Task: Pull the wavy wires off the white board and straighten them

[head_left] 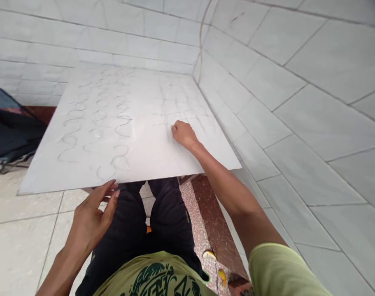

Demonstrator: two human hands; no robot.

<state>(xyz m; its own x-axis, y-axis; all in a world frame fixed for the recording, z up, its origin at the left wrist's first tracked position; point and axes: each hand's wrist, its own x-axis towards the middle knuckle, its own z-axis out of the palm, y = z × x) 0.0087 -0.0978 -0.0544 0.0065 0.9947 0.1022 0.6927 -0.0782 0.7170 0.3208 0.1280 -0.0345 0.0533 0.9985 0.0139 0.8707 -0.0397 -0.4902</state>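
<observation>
White board (pixel 150 152) lies flat in front of the person, near edge over the dark trousers (pixel 171 209), right edge along the tiled wall (pixel 329 123). Right hand (pixel 184 133) is on the right half of the board, fingers curled in together; can't tell if anything is clamped inside (fingertips hidden). Left hand (pixel 93 211) is at the board's near edge, left of its middle, thumb and fingers apart, nothing visible between them; fingertips are right by the edge, contact unclear. Board's left half has columns of dark wavy lines (pixel 124 119); right half has faint crossing lines (pixel 175 115), just beyond the right hand. Dark bag (pixel 11 131) sits left of the board. Green shirt (pixel 156 271) shows on the near side of the board, pale floor tiles (pixel 17 222) off its near left corner. A thin cable-like line (pixel 201 33) runs up the wall behind the board's far right corner.
</observation>
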